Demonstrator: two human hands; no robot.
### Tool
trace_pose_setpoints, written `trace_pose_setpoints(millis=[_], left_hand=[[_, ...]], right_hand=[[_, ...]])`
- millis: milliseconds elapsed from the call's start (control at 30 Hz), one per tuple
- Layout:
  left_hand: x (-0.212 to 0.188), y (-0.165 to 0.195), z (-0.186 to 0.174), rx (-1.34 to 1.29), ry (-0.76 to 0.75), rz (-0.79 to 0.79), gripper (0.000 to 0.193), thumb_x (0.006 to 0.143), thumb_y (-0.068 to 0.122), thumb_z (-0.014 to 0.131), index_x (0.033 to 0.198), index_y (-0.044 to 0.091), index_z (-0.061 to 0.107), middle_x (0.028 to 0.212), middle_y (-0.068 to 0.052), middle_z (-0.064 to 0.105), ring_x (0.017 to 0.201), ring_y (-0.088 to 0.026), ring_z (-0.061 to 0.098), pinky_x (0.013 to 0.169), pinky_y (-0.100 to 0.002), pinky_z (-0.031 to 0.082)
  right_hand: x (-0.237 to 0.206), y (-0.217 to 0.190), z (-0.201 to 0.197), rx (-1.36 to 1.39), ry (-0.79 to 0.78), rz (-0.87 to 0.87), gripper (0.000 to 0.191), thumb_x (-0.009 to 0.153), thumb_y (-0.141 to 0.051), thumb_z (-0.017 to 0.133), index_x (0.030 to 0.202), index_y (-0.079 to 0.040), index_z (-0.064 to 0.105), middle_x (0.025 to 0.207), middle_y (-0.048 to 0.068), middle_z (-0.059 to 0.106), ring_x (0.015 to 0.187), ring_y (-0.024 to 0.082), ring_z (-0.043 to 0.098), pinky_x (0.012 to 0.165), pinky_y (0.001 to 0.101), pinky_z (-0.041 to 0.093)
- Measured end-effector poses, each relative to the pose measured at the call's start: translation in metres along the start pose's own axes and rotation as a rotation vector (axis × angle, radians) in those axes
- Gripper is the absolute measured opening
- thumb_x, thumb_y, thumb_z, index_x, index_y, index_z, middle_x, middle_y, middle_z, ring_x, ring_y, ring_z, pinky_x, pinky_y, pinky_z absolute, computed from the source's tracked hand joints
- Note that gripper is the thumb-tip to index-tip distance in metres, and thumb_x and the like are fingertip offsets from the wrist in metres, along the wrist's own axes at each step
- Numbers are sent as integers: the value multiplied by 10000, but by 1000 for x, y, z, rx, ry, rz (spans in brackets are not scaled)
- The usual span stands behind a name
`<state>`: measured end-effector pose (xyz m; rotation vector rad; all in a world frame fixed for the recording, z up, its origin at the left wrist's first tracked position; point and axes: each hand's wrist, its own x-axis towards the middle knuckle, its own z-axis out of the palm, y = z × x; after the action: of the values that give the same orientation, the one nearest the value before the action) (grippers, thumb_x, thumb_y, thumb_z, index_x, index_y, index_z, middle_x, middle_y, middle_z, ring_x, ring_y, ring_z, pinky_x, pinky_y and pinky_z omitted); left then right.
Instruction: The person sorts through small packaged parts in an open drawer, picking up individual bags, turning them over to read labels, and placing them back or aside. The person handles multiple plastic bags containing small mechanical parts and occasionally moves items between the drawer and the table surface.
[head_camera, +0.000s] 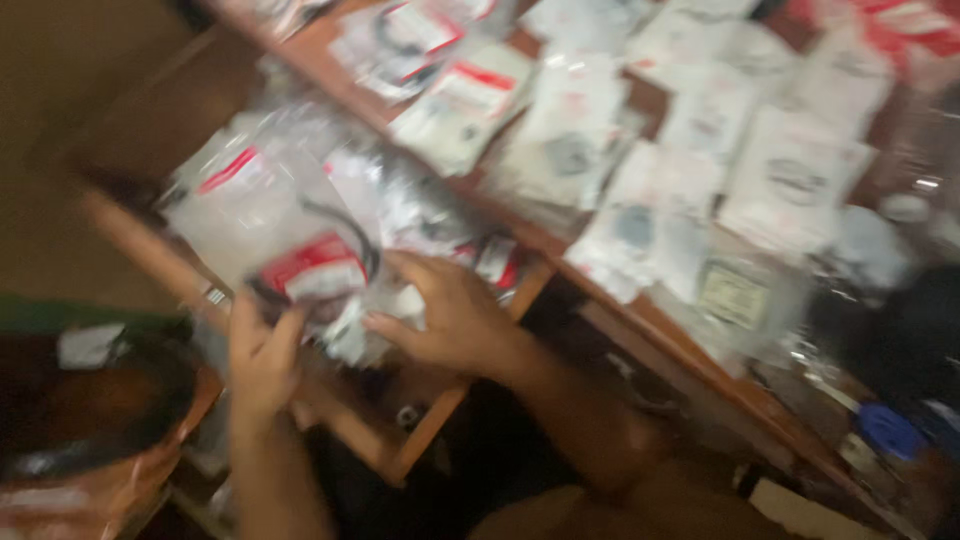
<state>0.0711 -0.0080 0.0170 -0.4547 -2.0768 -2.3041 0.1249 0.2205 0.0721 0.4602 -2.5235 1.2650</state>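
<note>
Roughly, by label:

View: blurred throughout, so small details are hard to read.

Left hand (262, 355): fingers curled around the lower edge of a clear plastic packet (290, 235), gripping it from below.

Packet: held up over the open wooden drawer (420, 435); it has a red-and-white label and a thin black ring, probably a gasket or seal, showing through the plastic.

Right hand (455, 315): spread palm-down, fingers resting on the loose packets (440, 225) heaped in the drawer; whether it pinches one I cannot tell.

Drawer: pulled out from under the wooden counter (640, 320), still well filled with similar clear bags.

Counter top: many white and clear parts bags (700, 150) laid out side by side, some with red labels.

Right edge: a blue round cap (885, 430) among dark, unclear items.

Progress: judging by the layout, a good share of packets already lies spread on the counter, one is in hand, and a heap remains in the drawer.
</note>
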Motion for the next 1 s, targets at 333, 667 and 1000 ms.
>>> trace_pose_setpoints(millis=[333,667,1000], left_hand=[[7,7,15,-339,223,96,417,972,-76,569,1374,-20,475,1224,-125,635,1049,-207,657,855,-359,589],[6,8,11,-488,316,166,376,1003,-100,548,1370,-37,495,1213,-163,646,1034,-239,678,829,-357,591],[9,-9,2,-598,432,275,397,996,-122,552,1370,-7,485,1292,-176,625,1152,-262,674,1036,-397,579]], right_hand=[[23,14,-10,-558,-663,356,870,685,-368,859,1386,-58,447,1297,257,544,1161,429,579,940,505,500],[41,30,40,-170,-198,-65,401,751,-105,703,1144,-31,661,1060,226,719,943,421,696,826,499,558],[138,102,54,948,4,334,570,902,-204,775,1398,-9,572,1164,100,726,990,201,732,858,397,632]])
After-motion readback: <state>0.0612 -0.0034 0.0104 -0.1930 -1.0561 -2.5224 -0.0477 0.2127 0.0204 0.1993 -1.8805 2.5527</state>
